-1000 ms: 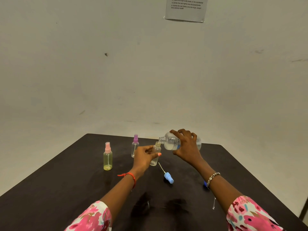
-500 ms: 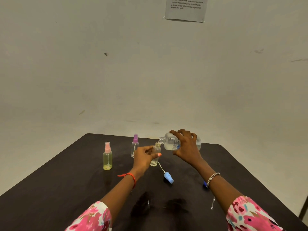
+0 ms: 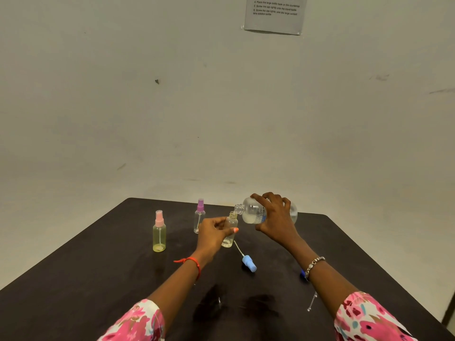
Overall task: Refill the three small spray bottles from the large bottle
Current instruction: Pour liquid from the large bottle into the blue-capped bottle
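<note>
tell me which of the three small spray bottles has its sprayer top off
The clear small bottle held in the left hand, under the large bottle's mouth. Its blue sprayer top lies on the table; the yellowish bottle and purple-topped bottle are capped.

— Room, as my feed shows it?
— I log: dark table (image 3: 98, 279), matte; plain off-white wall (image 3: 172, 107), scuffed; one printed sheet (image 3: 273, 14) taped high on it, text too small; light dim, even
</note>
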Motion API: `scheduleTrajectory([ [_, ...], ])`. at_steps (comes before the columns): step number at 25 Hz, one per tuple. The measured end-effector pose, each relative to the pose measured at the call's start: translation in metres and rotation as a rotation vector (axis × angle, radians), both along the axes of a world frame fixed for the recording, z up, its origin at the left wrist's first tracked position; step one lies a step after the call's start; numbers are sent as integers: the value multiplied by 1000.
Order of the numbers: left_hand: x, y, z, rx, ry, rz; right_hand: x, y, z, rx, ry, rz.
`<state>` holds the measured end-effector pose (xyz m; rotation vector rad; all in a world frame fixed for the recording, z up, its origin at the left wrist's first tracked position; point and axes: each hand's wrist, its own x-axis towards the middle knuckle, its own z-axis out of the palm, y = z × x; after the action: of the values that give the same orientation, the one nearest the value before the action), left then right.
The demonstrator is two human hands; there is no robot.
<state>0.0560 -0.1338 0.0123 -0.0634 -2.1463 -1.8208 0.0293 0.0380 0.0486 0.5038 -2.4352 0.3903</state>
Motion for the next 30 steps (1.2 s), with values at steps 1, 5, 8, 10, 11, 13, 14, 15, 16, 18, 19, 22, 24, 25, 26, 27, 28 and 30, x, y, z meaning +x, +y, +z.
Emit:
scheduleTrajectory([
  [1, 0, 0, 0, 0, -1, -4, 0, 0, 0, 3, -3, -1],
  [5, 0, -1, -2, 3, -7, -11, 1, 0, 0, 11, -7, -3],
  [8, 1, 0, -1, 4, -9, -10, 2, 1, 0, 9, -2, -2],
  [10, 2, 0, 0, 5, -3, -13, 2, 1, 0, 9, -1, -1],
  [11, 2, 0, 0, 3, 1, -13, 2, 1, 0, 8, 1, 1],
  [13, 3, 1, 0, 4, 8, -13, 3, 2, 0, 4, 8, 4],
  [14, 4, 1, 0, 8, 7, -15, 3, 2, 0, 2, 9, 4],
  [15, 4, 1, 1, 11, 5, -18, 3, 2, 1, 1, 9, 4],
  [16, 4, 1, 1, 16, 3, -19, 3, 2, 1, 0, 7, 4],
  [18, 3, 1, 1, 20, 3, -15, 4, 1, 2, 3, 6, 5],
  [19, 4, 1, 1, 18, 1, -14, 4, 1, 3, 4, 7, 6],
  [22, 4, 2, 2, 20, -7, -13, 5, 1, 3, 12, 8, 8],
  [24, 5, 1, 2, 21, -9, -12, 5, 1, 3, 14, 7, 9],
  [25, 6, 1, 2, 18, -10, -11, 5, 1, 3, 14, 7, 9],
  [26, 6, 1, 2, 17, -11, -9, 5, 0, 3, 12, 9, 11],
  [27, 6, 0, 2, 15, -12, -9, 5, 0, 3, 9, 10, 12],
  [28, 6, 0, 2, 14, -12, -8, 5, 0, 3, 9, 12, 14],
  [30, 6, -1, 3, 13, -12, -7, 6, -1, 3, 8, 19, 17],
])
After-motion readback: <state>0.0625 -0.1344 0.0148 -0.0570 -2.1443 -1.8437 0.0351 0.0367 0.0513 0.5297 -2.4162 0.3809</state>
